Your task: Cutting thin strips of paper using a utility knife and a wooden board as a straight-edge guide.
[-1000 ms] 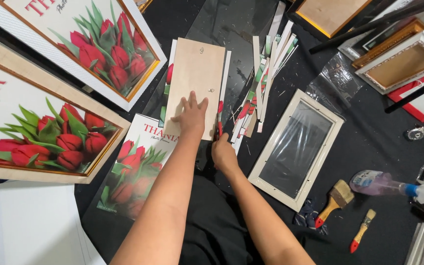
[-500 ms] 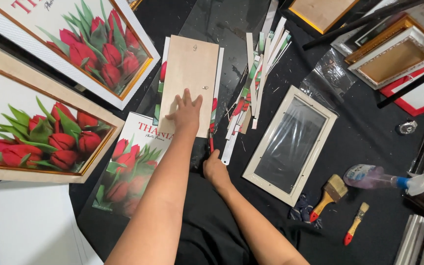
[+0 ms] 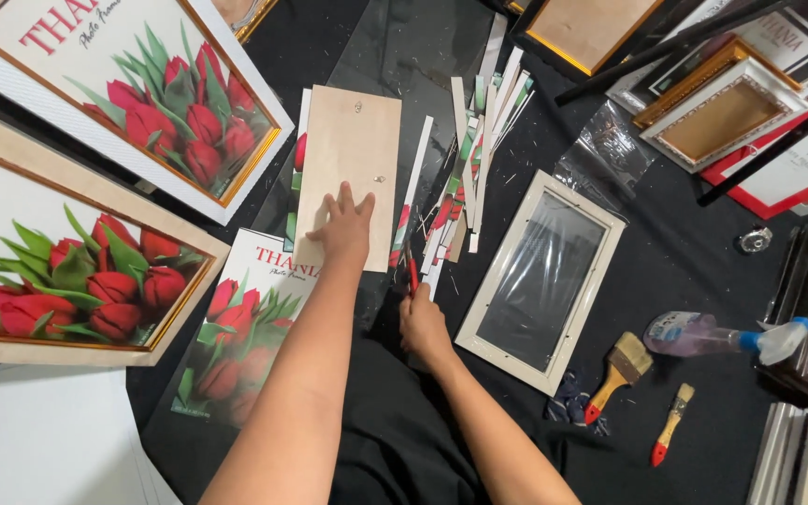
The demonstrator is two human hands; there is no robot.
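- Left hand (image 3: 346,227), fingers spread wide, presses flat on the lower edge of a plain wooden backing board (image 3: 348,178) at centre frame; board lies on a tulip print, whose edges show to either side of it.
- Right hand (image 3: 420,323), just right of the board, is closed around a red-handled cutter (image 3: 411,273), blade end pointing toward the board's right edge.
- Step in hand, as judged: trimming the print against the board as a straightedge. Next move calls for firm pressure from the left hand and a steady pull along the edge, fingers kept clear of the blade.
- Left of frame: two large framed tulip pictures (image 3: 128,103); a loose tulip print (image 3: 236,327) below them.
- Right of the cutter: pile of cut paper strips (image 3: 474,159), crowding the cutting line.
- Further right: white empty frame (image 3: 542,281), two paintbrushes (image 3: 614,374), spray bottle (image 3: 717,337), stacked frames (image 3: 722,108) at upper right.
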